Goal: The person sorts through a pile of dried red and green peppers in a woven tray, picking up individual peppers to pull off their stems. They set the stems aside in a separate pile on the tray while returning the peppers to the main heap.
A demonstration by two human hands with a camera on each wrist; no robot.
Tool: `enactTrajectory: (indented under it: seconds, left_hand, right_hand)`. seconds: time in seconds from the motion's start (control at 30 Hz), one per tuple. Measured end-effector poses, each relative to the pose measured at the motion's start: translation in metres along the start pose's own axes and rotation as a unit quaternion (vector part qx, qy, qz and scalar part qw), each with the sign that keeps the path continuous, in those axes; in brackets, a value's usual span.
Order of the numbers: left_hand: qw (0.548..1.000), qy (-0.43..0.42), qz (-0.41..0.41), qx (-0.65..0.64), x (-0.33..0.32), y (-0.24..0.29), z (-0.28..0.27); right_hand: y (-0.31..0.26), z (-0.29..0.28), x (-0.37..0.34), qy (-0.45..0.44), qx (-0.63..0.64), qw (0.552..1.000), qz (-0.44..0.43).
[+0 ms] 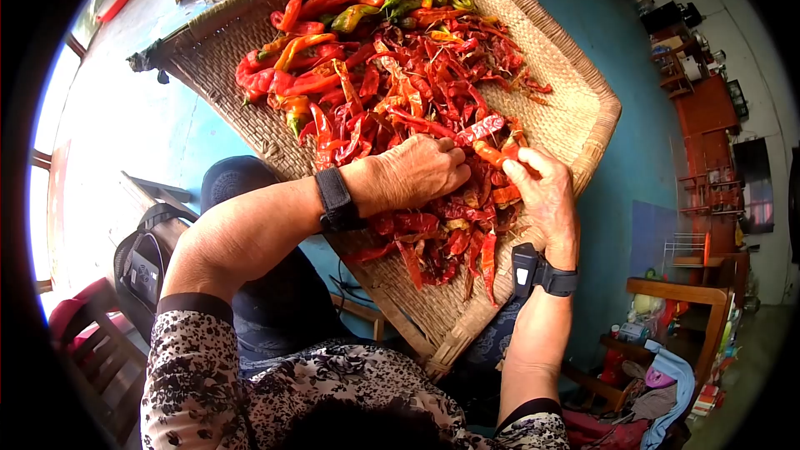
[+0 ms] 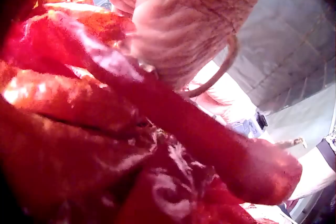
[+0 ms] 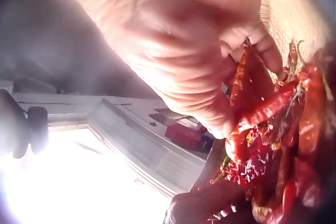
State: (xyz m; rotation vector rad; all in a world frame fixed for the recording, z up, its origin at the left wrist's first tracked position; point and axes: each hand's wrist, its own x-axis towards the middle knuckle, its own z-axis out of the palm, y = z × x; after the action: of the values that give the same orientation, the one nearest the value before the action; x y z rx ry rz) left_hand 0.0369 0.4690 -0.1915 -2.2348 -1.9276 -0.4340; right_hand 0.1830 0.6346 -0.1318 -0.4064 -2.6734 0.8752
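Dried and fresh red chili peppers (image 1: 433,75) lie heaped in a woven basket tray (image 1: 575,92) across the person's lap. The left hand (image 1: 417,171) rests over the middle of the heap, its fingers bent and their tips hidden from the head view. Close in front of its palm (image 2: 184,19), a long red chili (image 2: 184,124) crosses the left wrist view; I cannot tell whether the fingers hold one. At the heap's right side, the right hand (image 1: 546,196) pinches an orange-red chili (image 1: 490,153) between thumb and fingers. The right wrist view shows red chilies (image 3: 268,108) at its fingertips.
Plumper red and green chilies (image 1: 354,17) lie toward the tray's far side. A black bag (image 1: 150,254) stands left of the person, near a wooden chair (image 1: 104,350). On the right, a wooden chair (image 1: 679,290) holds clothes and other items.
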Motion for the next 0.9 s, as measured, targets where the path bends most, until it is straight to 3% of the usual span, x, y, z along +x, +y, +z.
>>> enactTrajectory:
  seconds: [0.07,0.2,0.27,0.33,0.37,0.4,0.47,0.6,0.67,0.73,0.8,0.83,0.87,0.9]
  left_hand:
    - [1.000,0.004,0.002,0.000,0.001,0.000,0.000]
    - [1.000,0.006,-0.003,-0.013,0.000,0.000,0.000]
    - [1.000,0.007,-0.005,-0.012,0.000,0.000,-0.001]
    - [1.000,0.006,-0.003,-0.002,-0.001,0.000,-0.002]
    - [1.000,0.006,-0.003,-0.002,-0.001,0.000,-0.002]
    - [1.000,0.010,-0.001,-0.009,0.000,0.000,-0.002]
    - [1.000,0.015,0.003,-0.017,0.000,-0.001,-0.001]
    - [1.000,0.019,0.012,-0.013,0.000,-0.001,-0.002]
    - [1.000,0.018,0.012,-0.004,0.000,-0.001,-0.002]
    - [1.000,0.022,0.012,-0.011,0.000,-0.002,0.002]
    - [1.000,0.019,0.010,-0.008,0.000,-0.001,0.001]
    - [1.000,0.015,0.009,-0.003,0.000,-0.001,0.000]
    - [1.000,0.014,0.009,-0.003,-0.001,-0.001,0.000]
    - [1.000,0.010,0.008,-0.005,0.000,-0.002,0.000]
  right_hand:
    - [0.005,0.000,-0.002,0.011,0.007,1.000,0.011]
    - [0.015,0.005,-0.001,0.054,-0.002,0.995,-0.083]
    - [0.009,-0.001,-0.001,0.103,0.024,0.991,-0.077]
    - [0.004,-0.009,-0.004,0.116,0.054,0.992,-0.005]
    - [0.007,-0.012,-0.004,0.127,0.141,0.981,0.030]
    - [0.009,-0.014,-0.005,0.137,0.226,0.962,0.064]
    - [0.010,-0.019,-0.006,0.181,0.330,0.925,0.043]
    - [0.027,-0.041,-0.010,0.242,0.531,0.810,0.061]
    - [0.049,-0.053,-0.007,0.314,0.653,0.690,-0.010]
    - [0.087,-0.084,-0.021,0.344,0.693,0.623,-0.115]
    - [0.075,-0.099,-0.031,0.397,0.729,0.527,-0.181]
    - [0.064,-0.102,-0.032,0.454,0.713,0.514,-0.145]
    - [0.062,-0.097,-0.031,0.454,0.713,0.514,-0.145]
    - [0.061,-0.091,-0.029,0.397,0.707,0.569,-0.139]
